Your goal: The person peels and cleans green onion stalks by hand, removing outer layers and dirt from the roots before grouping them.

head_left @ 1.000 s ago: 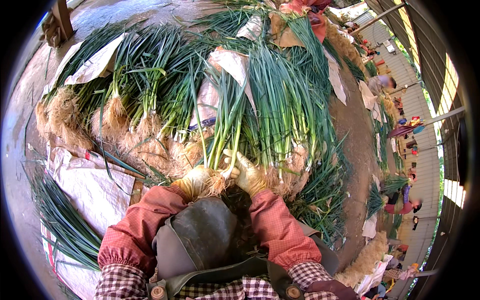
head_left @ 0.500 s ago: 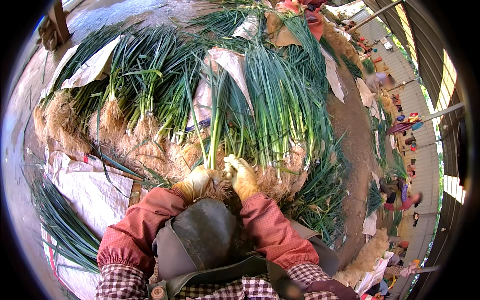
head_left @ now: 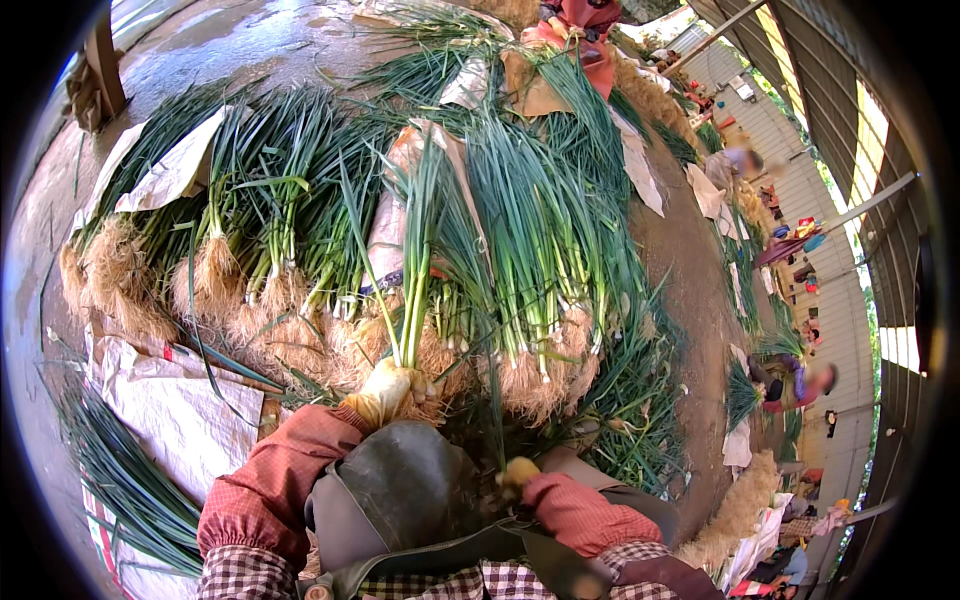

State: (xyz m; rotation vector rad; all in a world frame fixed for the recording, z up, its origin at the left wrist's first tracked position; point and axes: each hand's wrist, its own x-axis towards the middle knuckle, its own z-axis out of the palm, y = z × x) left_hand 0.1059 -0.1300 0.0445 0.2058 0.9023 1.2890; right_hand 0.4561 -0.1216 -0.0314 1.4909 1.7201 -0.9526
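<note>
My left hand (head_left: 385, 390), in a yellow glove with a red sleeve, grips a small bunch of green onions (head_left: 415, 270) just above their roots, leaves pointing away from me. My right hand (head_left: 520, 473), also gloved in yellow, is drawn back close to my body and pinches a single thin green leaf (head_left: 493, 415). A dark apron over my knee (head_left: 410, 495) lies between the two arms. Just beyond my hands lies a big pile of green onions (head_left: 540, 250) with pale, hairy roots turned toward me.
More onion bundles (head_left: 250, 220) lie at the left on white sacks (head_left: 170, 420). Loose green leaves (head_left: 110, 470) are heaped at lower left. The ground (head_left: 690, 290) is wet concrete. Other people (head_left: 810, 385) sit working along the right, and one (head_left: 580, 25) at the top.
My right hand has pulled back from the bunch toward my body, stripping off a leaf. My left hand keeps its hold on the bunch and has lifted it slightly.
</note>
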